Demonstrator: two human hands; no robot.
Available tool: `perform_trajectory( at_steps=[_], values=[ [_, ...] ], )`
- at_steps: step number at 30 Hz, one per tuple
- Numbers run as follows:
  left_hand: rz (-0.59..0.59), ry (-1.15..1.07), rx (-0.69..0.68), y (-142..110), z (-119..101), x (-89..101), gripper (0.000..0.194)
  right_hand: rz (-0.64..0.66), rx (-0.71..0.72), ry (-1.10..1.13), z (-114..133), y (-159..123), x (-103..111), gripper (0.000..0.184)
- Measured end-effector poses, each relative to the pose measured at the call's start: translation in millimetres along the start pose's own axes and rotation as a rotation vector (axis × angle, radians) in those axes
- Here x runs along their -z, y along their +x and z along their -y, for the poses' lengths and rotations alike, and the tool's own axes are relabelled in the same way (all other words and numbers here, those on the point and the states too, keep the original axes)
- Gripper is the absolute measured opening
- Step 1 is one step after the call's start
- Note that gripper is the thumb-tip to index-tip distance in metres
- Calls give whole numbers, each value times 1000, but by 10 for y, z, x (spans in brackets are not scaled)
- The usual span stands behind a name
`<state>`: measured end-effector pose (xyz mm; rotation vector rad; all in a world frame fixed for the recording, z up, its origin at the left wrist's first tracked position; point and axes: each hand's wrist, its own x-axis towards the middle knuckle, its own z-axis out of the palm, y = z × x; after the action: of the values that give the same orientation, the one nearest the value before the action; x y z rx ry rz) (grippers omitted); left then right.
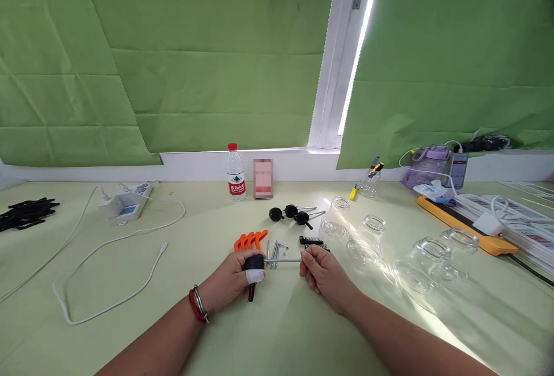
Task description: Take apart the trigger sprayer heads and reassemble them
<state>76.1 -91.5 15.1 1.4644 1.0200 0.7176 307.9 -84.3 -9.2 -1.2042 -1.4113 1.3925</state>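
Observation:
A black round piece (254, 262) with a short handle pointing down is gripped in my left hand (229, 283), whose thumb is wrapped in white tape. From that piece a thin metal rod (283, 260) runs level to the right. My right hand (324, 275) pinches the rod's far end, its fingertips hiding the tip. Just beyond the left hand lie several orange curved pieces (250, 241). Long screws (274, 249) and tiny nuts (284, 247) rest behind the rod. Black pieces with springs (311, 241) lie past my right hand, and similar black round pieces with rods (291, 212) sit farther back.
Several clear glass jars (374, 224) stand at the right. A water bottle (236, 177) and a pink card (263, 178) are by the wall. White cable (147, 278) loops over the left side near a power strip (130, 205). An orange-edged strip (467, 229) lies far right.

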Motion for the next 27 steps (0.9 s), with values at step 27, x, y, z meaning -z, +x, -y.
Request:
perform_trajectory(
  at_steps=[27],
  values=[
    [-38,15,-19,2,-15,-2,24,16,-52,43,53,-23,-6,41]
  ],
)
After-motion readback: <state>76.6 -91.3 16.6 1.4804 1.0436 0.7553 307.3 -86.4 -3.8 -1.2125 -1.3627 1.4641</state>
